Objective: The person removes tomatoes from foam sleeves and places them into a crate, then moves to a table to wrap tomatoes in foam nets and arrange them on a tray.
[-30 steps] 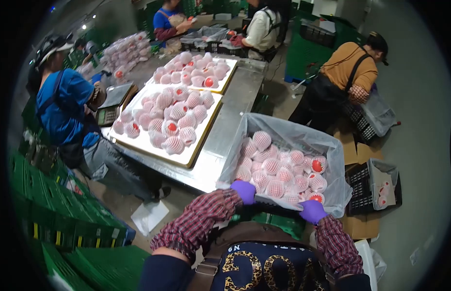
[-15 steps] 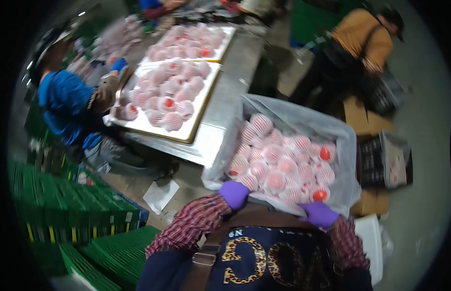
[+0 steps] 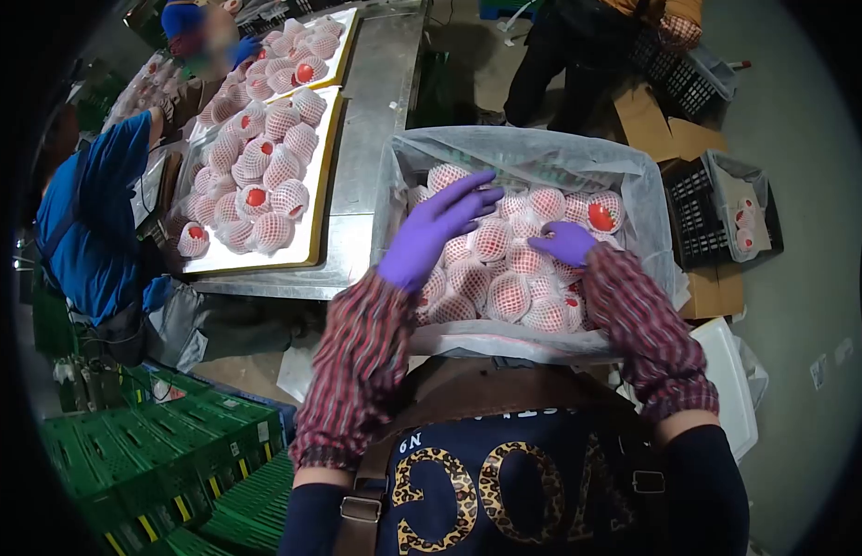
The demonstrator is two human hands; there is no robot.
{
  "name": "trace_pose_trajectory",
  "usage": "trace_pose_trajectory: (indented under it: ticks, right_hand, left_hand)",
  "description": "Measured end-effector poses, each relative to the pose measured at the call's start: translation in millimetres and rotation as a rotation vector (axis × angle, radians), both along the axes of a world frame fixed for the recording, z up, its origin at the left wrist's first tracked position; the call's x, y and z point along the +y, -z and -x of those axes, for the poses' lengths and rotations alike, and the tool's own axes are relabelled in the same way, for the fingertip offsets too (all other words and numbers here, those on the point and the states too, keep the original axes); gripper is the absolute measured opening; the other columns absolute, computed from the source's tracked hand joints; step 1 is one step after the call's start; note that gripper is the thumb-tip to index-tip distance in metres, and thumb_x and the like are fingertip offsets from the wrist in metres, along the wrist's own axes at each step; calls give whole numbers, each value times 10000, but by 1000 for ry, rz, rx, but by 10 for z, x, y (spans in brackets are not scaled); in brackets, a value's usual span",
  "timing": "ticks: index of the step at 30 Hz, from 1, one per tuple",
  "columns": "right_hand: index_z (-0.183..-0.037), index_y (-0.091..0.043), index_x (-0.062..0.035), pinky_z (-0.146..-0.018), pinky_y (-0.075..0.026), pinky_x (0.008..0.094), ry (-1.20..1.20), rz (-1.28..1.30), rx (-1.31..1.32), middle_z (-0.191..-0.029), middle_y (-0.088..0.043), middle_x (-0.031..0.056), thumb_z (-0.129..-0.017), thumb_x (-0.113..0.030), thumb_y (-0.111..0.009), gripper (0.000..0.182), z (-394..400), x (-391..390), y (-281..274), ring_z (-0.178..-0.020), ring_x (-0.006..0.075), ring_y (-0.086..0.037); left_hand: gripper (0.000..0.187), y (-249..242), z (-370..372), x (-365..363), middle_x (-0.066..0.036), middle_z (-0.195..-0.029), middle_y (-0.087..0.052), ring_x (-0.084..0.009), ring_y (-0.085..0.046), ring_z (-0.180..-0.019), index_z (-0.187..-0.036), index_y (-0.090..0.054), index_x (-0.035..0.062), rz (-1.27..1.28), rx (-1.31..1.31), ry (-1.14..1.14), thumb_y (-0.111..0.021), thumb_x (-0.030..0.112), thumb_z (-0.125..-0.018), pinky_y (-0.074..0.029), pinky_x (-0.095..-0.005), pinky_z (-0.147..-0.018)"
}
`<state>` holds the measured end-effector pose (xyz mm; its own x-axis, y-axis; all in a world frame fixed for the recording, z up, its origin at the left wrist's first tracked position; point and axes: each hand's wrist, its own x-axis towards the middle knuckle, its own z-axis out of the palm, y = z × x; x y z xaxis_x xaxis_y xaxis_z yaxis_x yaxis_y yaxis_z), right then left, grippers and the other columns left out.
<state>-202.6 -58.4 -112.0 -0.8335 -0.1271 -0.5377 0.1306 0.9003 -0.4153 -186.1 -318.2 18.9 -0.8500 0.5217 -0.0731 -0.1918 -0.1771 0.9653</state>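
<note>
A crate lined with translucent plastic film point(image 3: 533, 141) is filled with round red fruit in white foam nets point(image 3: 508, 296). My left hand point(image 3: 436, 230), in a purple glove, is over the fruit on the crate's left side, fingers stretched out and apart, holding nothing. On the right side, my right hand point(image 3: 570, 244), also gloved in purple, is among the netted fruit with its fingers bent inward. Whatever lies under those fingers is hidden. One fruit point(image 3: 602, 215) beyond this hand shows bare red through its net opening.
Left of the crate, a metal table point(image 3: 349, 232) carries white trays point(image 3: 306, 248) of netted fruit. A person in blue point(image 3: 102, 222) works beside it; another person point(image 3: 579, 56) stands beyond my crate. Green crates point(image 3: 162, 445) stack lower left; black crates point(image 3: 695, 218) and cardboard point(image 3: 714, 292) sit right.
Both my hands have left the crate's near edge and reached forward over the fruit. The left has opened with fingers spread. My view has shifted, and the person in orange has moved up in it.
</note>
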Motion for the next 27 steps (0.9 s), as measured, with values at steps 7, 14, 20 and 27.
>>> trace_pose_trajectory:
  ticks: [7, 14, 20, 27]
  right_hand:
    - [-1248, -321, 31, -877, -430, 386, 269, 223, 103, -1206, -462, 247, -622, -394, -756, 873, -369, -276, 347, -1077, 326, -506]
    - [-1212, -400, 35, -827, -448, 304, 649, 1171, 169, -1130, -528, 156, -801, -303, -622, 576, -74, -216, 64, -1011, 206, -536]
    - [-1207, -485, -40, -778, -459, 297, 495, 788, 509, -1057, -548, 125, -787, -353, -631, 543, -218, -416, -219, -966, 221, -545]
    - [-1120, -570, -49, -790, -459, 317, 242, 483, 858, -1057, -534, 128, -757, -223, -658, 411, -273, -629, -453, -933, 227, -548]
  left_hand:
    - [349, 1228, 215, 396, -72, -1092, -583, -152, -563, -933, -1188, -499, 95, -208, -735, -118, -480, 264, -883, -433, -271, -749]
    - [619, 1156, 180, 443, -32, -1171, -514, -112, -490, -988, -1327, -348, 184, 59, -450, -174, -599, 374, -794, -338, -322, -872]
    - [555, 1025, 169, 516, -61, -1101, -516, -153, -533, -951, -1288, -329, 168, -372, -436, -180, -617, 170, -813, -468, -309, -763]
    - [505, 1095, 120, 510, -94, -1151, -477, -176, -534, -990, -1249, -348, 105, -346, -669, -160, -593, 278, -843, -497, -286, -752]
